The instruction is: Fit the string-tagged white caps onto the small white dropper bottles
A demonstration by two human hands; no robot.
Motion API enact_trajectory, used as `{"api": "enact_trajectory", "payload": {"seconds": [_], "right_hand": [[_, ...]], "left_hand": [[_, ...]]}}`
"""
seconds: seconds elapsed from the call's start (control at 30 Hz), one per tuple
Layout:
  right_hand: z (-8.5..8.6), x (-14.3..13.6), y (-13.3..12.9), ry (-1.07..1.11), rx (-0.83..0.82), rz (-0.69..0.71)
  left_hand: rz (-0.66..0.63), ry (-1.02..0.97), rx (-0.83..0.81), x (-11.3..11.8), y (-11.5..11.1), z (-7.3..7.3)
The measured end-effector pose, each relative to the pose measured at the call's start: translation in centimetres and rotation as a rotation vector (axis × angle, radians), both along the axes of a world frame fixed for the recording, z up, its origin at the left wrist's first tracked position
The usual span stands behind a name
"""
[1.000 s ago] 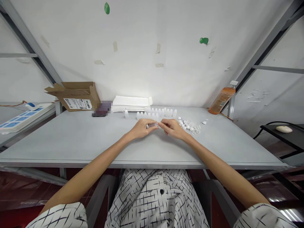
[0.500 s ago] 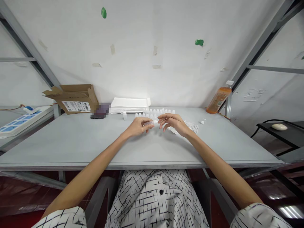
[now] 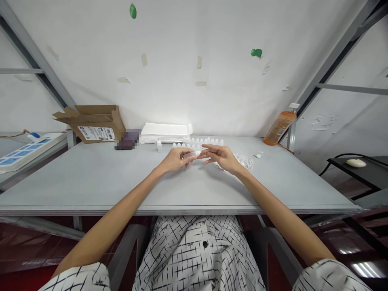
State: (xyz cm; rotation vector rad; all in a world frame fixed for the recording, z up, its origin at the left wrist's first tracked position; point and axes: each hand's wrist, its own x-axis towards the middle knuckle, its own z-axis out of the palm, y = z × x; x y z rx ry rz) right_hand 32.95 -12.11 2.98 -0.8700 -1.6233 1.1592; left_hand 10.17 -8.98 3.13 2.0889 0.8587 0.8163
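My left hand (image 3: 177, 159) is closed on a small translucent bottle (image 3: 190, 154), which lies sideways with its white tip toward the right. Close against that tip are the fingertips of my right hand (image 3: 222, 157); its fingers are stretched out and slightly apart. Behind both hands stand several small white bottles (image 3: 197, 142) in rows, partly hidden by the fingers. One more small bottle (image 3: 159, 146) stands apart on the left. A pile of small white pieces (image 3: 245, 161) lies just right of my right hand.
On the grey table (image 3: 121, 182) a cardboard box (image 3: 97, 125), a dark pixelated item (image 3: 127, 140) and a stack of white sheets (image 3: 165, 133) stand at the back left. An orange bottle (image 3: 280, 126) leans at the back right. A power strip (image 3: 27, 151) lies far left.
The fingers of my right hand have straightened and moved slightly left over the bottle's tip. My left hand still holds the bottle. The view has shifted slightly.
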Motion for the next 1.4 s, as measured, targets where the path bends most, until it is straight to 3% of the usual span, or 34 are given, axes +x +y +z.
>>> {"api": "enact_trajectory", "payload": {"seconds": [0.4, 0.73, 0.93, 1.4], "right_hand": [[-0.3, -0.5, 0.1, -0.076, 0.185, -0.233], [0.3, 0.0, 0.1, -0.036, 0.05, -0.278], [1.1, 0.3, -0.2, -0.002, 0.021, -0.197], [0.9, 0.7, -0.1, -0.15, -0.076, -0.208]], "left_hand": [[0.037, 0.048, 0.04, 0.3, 0.0, -0.3], [0.08, 0.067, 0.126, 0.1, 0.4, -0.6], [0.09, 0.068, 0.132, 0.1, 0.4, -0.4], [0.12, 0.093, 0.152, -0.2, 0.6, -0.7]]}}
